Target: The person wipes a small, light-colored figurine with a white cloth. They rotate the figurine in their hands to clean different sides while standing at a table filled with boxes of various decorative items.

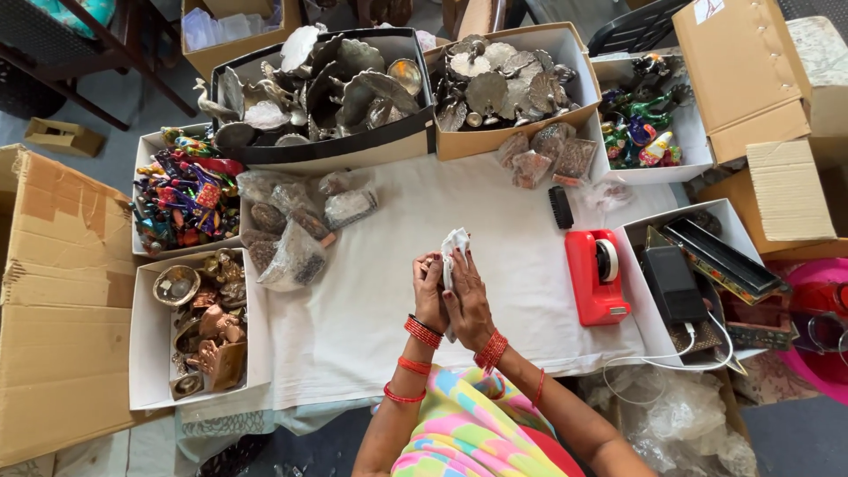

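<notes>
We see two hands, the left hand (430,293) and the right hand (468,300), one red tape dispenser (597,276) right of centre, and one black brush (560,207) above it. We count six open white boxes (141,353) of ornaments and one large flattened cardboard box (62,300) at the left edge.

Just right of the hands stands a red tape dispenser (596,276), with a small black brush (560,208) beyond it. To their left lie clear bags of small pieces (293,231); farther ahead sit boxes of silver metal figures (327,88).
</notes>
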